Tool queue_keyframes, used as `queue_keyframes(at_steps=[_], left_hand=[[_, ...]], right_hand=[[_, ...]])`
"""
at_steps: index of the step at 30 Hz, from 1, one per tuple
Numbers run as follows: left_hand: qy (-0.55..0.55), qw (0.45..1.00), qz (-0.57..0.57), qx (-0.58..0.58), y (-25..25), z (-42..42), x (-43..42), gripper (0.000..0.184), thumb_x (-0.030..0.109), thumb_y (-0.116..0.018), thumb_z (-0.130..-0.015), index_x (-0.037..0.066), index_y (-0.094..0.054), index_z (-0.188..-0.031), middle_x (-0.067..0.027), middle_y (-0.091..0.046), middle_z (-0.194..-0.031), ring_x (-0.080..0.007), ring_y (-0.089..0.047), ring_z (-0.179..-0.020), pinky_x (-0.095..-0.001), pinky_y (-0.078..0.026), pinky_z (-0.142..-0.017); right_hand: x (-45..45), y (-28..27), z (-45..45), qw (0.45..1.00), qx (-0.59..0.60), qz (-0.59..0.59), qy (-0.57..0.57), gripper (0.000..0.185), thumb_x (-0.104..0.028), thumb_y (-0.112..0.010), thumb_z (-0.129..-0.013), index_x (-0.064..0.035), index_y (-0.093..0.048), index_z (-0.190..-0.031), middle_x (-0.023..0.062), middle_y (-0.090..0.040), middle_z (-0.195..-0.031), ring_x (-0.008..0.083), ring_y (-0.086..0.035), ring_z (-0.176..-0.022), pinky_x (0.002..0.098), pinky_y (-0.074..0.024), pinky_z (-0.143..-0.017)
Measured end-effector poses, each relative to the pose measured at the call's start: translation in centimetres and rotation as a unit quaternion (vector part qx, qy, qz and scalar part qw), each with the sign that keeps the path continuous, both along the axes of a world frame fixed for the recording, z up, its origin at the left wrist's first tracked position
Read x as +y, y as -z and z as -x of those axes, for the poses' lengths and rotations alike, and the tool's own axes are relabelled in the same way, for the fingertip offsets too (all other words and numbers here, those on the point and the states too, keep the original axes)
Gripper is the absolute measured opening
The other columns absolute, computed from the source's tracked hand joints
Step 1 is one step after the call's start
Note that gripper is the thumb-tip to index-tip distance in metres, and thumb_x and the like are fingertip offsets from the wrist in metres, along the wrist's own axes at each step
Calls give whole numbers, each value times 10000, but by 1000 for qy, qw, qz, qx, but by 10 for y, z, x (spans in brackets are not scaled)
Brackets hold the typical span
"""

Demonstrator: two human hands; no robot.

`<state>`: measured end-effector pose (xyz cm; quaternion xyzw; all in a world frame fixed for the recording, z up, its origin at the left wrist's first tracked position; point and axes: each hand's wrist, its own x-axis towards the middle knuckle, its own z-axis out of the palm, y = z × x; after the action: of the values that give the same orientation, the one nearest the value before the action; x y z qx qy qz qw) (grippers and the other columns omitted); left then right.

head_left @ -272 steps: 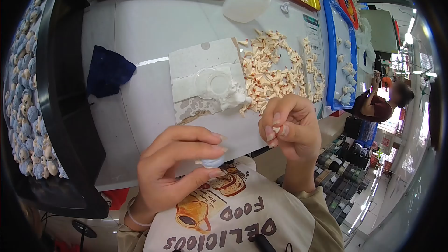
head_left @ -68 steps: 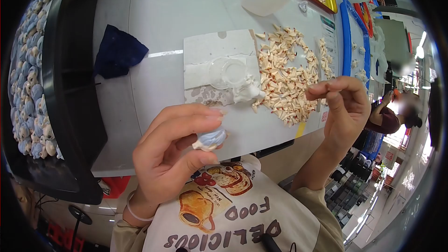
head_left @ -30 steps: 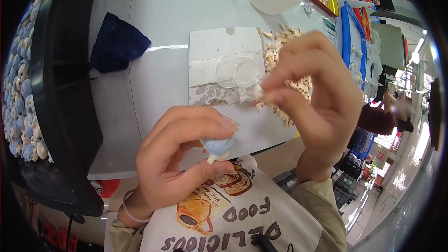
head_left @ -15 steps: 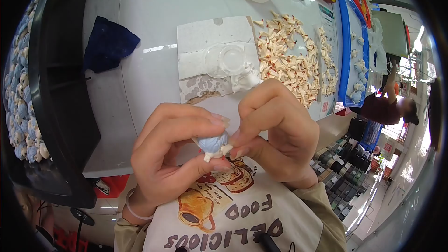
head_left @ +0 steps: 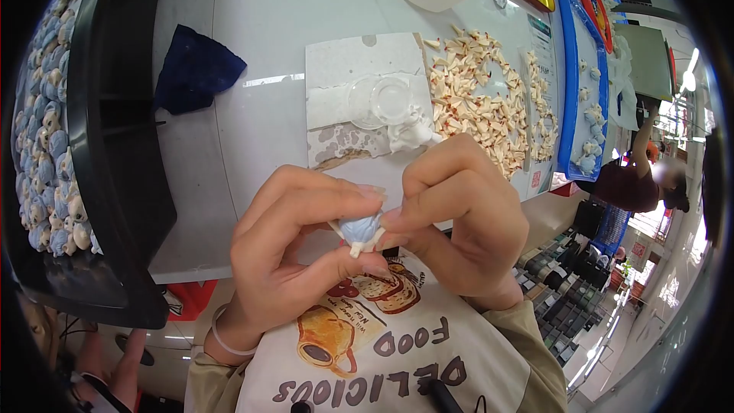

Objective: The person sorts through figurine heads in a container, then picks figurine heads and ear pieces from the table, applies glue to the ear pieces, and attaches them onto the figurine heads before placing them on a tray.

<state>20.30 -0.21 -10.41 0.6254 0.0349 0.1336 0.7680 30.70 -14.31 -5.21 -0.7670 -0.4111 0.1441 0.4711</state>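
Between my two hands, just above the printed apron (head_left: 336,382), is a small blue and cream figurine (head_left: 359,231). My left hand (head_left: 294,248) is closed, thumb below and fingers above, pinching the figurine. My right hand (head_left: 466,222) is closed too, its thumb and forefinger pinching the figurine's right side; the part under those fingertips is hidden. Beyond the hands lies a grey-white board (head_left: 359,57) bearing a clear round dish (head_left: 390,99) and a lump of white, soft-looking material (head_left: 413,134).
Several cream pieces with red tips (head_left: 478,99) are spread right of the board. A blue tray (head_left: 566,76) holds more figurines. A black crate (head_left: 115,145) of blue and cream figurines stands left, near a dark blue cloth (head_left: 197,69). A person (head_left: 631,183) is at far right.
The right fingertips have closed in on the figurine's right side, hiding the small cream part that showed there. The view has shifted slightly, and a person's legs now show at lower left.
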Motion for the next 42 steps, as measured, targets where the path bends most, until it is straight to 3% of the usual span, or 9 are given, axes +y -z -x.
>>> queue_keyframes(at_steps=[4, 9, 26, 29, 31, 34, 37, 42], left_hand=[[11, 1000, 21, 5, 0, 1, 0, 402, 26, -763, -671, -37, -606, -1036, -132, -546, -1002, -180, -567, -925, -261, -472, -783], [22, 999, 27, 12, -1, 1, 1, 416, 17, -762, -670, -37, -603, -1051, -132, -540, -1010, -177, -564, -930, -259, -470, -782], [14, 1000, 15, 16, 1, 1, 0, 438, 33, -785, -639, -36, -611, -1035, -131, -554, -997, -172, -566, -909, -255, -463, -758], [17, 997, 68, 11, 2, 1, 1, 443, 29, -783, -647, -42, -600, -1044, -127, -546, -1009, -163, -558, -919, -250, -458, -761], [40, 979, 200, 28, 3, 3, 3, 459, 39, -777, -667, -53, -575, -1068, -124, -536, -1022, -159, -548, -937, -254, -448, -786], [55, 959, 276, 22, 4, 3, 3, 484, 64, -777, -680, -60, -551, -1090, -122, -532, -1029, -164, -547, -949, -263, -438, -814], [67, 959, 277, 8, 5, 4, 5, 507, 76, -780, -675, -64, -538, -1098, -126, -531, -1033, -171, -547, -960, -273, -434, -834], [68, 957, 281, 9, 4, 4, 4, 512, 81, -781, -674, -63, -536, -1099, -127, -530, -1033, -177, -547, -967, -281, -436, -845]], right_hand=[[-5, -1, -4, 999, 44, -12, 18, 231, 18, -722, -600, -80, -630, -788, 53, -559, -787, 185, -518, -696, 272, -393, -596], [-4, -4, -8, 1000, -10, 7, -5, 231, 19, -713, -599, -83, -637, -792, 52, -565, -793, 182, -522, -703, 270, -395, -599], [-3, -2, -6, 1000, -17, -2, -6, 209, 24, -690, -602, -73, -624, -775, 47, -550, -756, 194, -501, -664, 280, -380, -575], [-3, -2, -3, 998, -53, -9, 12, 226, 22, -688, -604, -71, -646, -805, 39, -551, -757, 186, -501, -655, 274, -378, -560], [-4, -1, -2, 997, -75, -16, 26, 239, 22, -686, -606, -71, -659, -826, 34, -552, -757, 177, -502, -652, 269, -376, -550], [-5, 1, -3, 994, -104, -29, 24, 268, 12, -682, -603, -72, -674, -858, 23, -551, -751, 157, -502, -646, 262, -371, -529], [-5, 3, -5, 989, -139, -50, -27, 263, -4, -718, -608, -53, -688, -865, 32, -522, -742, 132, -482, -631, 230, -352, -529], [-1, 4, -4, 989, -130, -69, -19, 271, -21, -669, -594, -65, -663, -861, 18, -555, -733, 143, -491, -577, 259, -348, -503]])
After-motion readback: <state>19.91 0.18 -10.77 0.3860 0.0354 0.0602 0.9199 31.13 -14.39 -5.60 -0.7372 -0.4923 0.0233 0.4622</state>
